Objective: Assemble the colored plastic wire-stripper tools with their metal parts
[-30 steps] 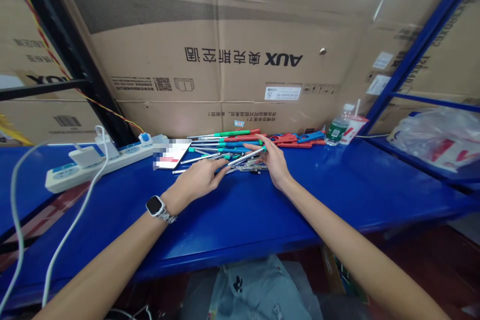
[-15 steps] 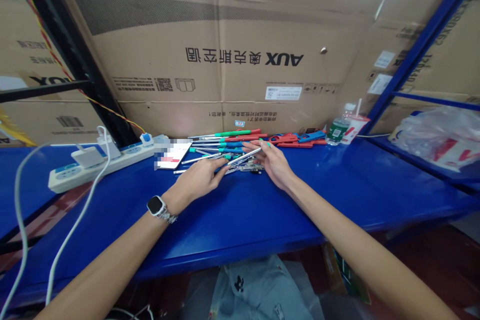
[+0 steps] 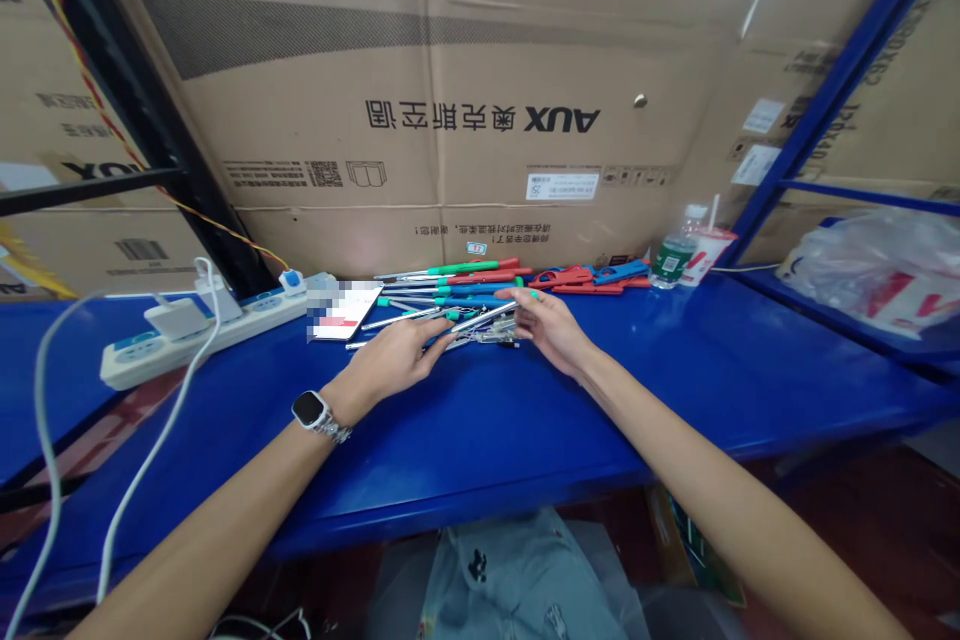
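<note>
Between my two hands runs a slim silvery rod (image 3: 486, 317), tilted up toward the right. My left hand (image 3: 392, 356), with a watch (image 3: 309, 409) on its wrist, has thumb and fingers closed at the rod's lower end. At the upper end, the fingers of my right hand (image 3: 553, 332) are bent around the rod, with a bit of green showing at the fingertips. Under and behind the hands lie several thin tools with metal shafts, among them a green-handled one (image 3: 466, 268) and a blue-handled one (image 3: 469, 301). Small clear and metallic pieces (image 3: 495, 334) are partly hidden beneath the rod.
Red and blue tools (image 3: 611, 275) lie right of the pile, near a bottle (image 3: 674, 255) and a cup (image 3: 709, 255). To the left are a white card-like item (image 3: 349, 310) and a power strip (image 3: 225, 332) with cables. A cardboard sheet (image 3: 300, 100) stands behind the blue table (image 3: 480, 440).
My right hand has dropped slightly and its fingers have drawn in closer around the rod's upper end. My left hand stays nearly in place. The view has shifted a little.
</note>
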Action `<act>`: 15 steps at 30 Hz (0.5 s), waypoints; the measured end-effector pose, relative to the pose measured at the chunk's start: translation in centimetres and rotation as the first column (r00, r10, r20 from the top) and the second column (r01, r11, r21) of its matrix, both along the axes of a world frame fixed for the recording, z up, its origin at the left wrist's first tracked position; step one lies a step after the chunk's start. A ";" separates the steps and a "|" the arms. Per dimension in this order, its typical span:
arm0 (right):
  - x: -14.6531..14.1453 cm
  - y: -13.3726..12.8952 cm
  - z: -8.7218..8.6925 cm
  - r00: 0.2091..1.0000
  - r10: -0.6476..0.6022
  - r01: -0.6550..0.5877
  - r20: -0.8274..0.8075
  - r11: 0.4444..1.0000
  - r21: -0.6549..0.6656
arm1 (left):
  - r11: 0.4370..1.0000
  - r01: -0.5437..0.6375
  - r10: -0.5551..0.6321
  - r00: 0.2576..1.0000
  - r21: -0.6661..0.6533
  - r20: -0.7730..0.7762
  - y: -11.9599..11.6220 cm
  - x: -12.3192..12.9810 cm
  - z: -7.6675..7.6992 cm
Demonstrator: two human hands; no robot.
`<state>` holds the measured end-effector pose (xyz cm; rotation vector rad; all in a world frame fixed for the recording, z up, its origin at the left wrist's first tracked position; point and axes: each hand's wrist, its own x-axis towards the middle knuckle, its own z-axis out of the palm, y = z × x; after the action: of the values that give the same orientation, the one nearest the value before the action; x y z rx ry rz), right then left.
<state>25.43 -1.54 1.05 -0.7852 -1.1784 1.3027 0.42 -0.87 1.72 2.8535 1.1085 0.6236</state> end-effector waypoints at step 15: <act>1.9 0.3 0.5 0.991 -0.054 0.046 0.123 0.997 0.069 | 0.998 -0.054 0.055 0.995 0.015 -0.079 0.3 -1.0 0.5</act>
<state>27.37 -1.28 1.54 -0.8528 -1.2862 1.1817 -0.60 -0.60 2.22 2.8913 1.2007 0.5261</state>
